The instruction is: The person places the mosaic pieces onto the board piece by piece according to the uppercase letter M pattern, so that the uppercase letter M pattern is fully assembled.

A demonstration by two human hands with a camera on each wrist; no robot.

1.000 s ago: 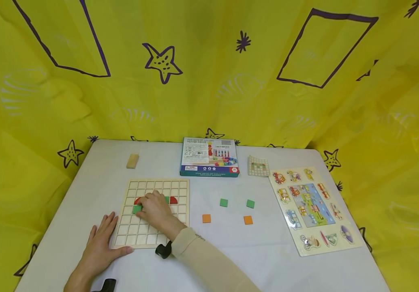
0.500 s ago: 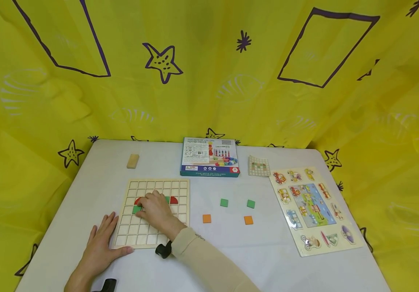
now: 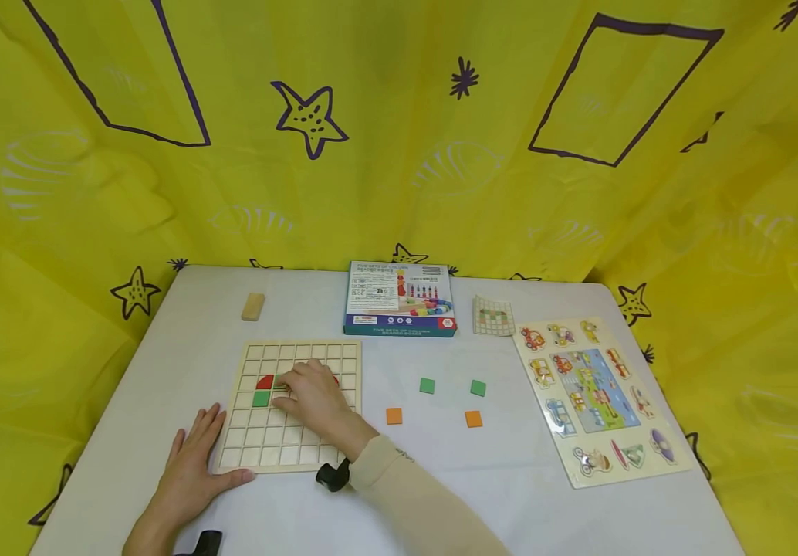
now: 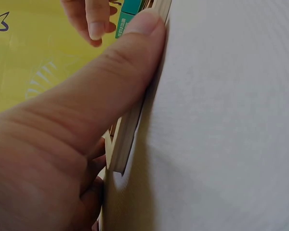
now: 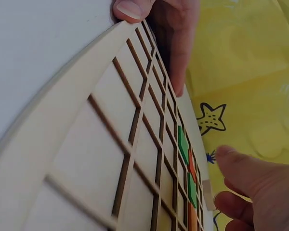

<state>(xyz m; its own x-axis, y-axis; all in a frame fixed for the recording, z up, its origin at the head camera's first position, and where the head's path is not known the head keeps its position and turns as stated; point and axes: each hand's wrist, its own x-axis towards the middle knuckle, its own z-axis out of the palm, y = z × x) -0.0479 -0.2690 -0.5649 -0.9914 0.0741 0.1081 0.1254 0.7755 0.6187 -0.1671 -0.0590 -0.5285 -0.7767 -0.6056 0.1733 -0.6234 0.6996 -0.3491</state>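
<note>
A wooden grid board [image 3: 253, 455] lies on the table. A red rounded tile [image 3: 265, 381] and a green square tile [image 3: 261, 398] sit in its cells at the left. My right hand [image 3: 316, 401] is over the upper middle of the board, fingertips close to another green tile [image 3: 279, 381] in the red tile's row. In the right wrist view its thumb and loosely curled fingers [image 5: 236, 207] hold nothing. My left hand [image 3: 191, 471] rests at the board's lower left corner; its thumb [image 4: 130, 57] presses against the near edge and its fingers lie along the left side.
Two green tiles [image 3: 427, 385] and two orange tiles [image 3: 394, 416] lie right of the board. Farther back are a toy box [image 3: 399, 301], a patterned grid card [image 3: 492, 316] and a wooden block [image 3: 253, 306]. A vehicle puzzle board [image 3: 600, 401] lies at the right.
My right hand has shifted to the right over the board, uncovering the red rounded tile and the green tile below it. The left hand stays in place.
</note>
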